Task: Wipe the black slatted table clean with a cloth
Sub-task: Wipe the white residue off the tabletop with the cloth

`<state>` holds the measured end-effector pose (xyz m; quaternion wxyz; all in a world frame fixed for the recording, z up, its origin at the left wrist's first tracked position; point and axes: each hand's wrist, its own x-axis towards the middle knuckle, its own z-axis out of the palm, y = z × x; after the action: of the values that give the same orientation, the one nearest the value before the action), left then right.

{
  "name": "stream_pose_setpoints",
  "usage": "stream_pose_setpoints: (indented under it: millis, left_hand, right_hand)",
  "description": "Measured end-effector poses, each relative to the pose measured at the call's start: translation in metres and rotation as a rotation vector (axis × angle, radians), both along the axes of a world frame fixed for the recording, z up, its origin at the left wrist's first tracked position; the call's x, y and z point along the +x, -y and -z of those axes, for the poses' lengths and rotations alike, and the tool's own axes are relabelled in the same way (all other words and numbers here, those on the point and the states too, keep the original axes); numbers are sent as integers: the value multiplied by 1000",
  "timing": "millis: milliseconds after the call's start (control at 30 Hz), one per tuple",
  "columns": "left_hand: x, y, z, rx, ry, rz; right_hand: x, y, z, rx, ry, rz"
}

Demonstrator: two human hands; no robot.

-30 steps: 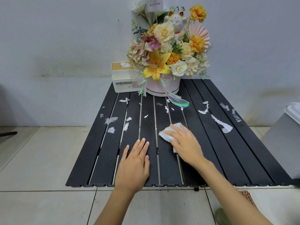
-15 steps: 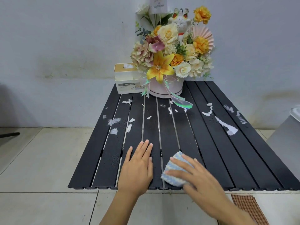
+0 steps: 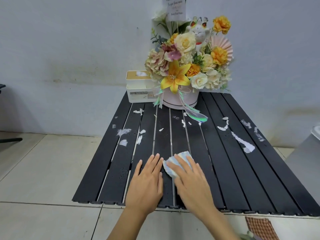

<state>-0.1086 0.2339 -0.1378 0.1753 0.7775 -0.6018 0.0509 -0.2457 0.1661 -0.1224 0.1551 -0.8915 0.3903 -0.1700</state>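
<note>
The black slatted table [image 3: 230, 170] fills the middle of the view. A small pale blue and white cloth [image 3: 174, 161] lies on its near centre slats. My right hand [image 3: 192, 184] presses flat on the cloth with straight fingers. My left hand [image 3: 147, 184] rests flat on the slats just left of the cloth, holding nothing. White paper scraps [image 3: 242, 142] are scattered over the far half of the table, on both the left and right sides.
A pink flower pot with a large bouquet [image 3: 188, 66] and a white tissue box [image 3: 140, 89] stand at the table's far edge against the wall. A grey bin [image 3: 308, 161] stands to the right. A checked mat [image 3: 261, 227] lies on the tiled floor.
My right hand pulled the cloth from mid-table toward the near edge, then pushed it forward again and slightly left, beside my left hand. The left hand stayed in place.
</note>
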Motion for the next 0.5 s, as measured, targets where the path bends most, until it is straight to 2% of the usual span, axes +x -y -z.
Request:
stream_pose_setpoints:
  millis: [133, 300, 400, 500]
  left_hand:
    - [-1, 0, -2, 6, -10, 21]
    - [-1, -6, -13, 110, -47, 13]
    - [10, -19, -24, 28, -112, 16]
    - [45, -42, -31, 46, -94, -93]
  right_hand:
    - [-29, -30, -10, 128, -80, 61]
    - [13, 40, -15, 124, -46, 209]
    - [41, 67, -12, 163, -64, 288]
    - [47, 46, -6, 109, -29, 175]
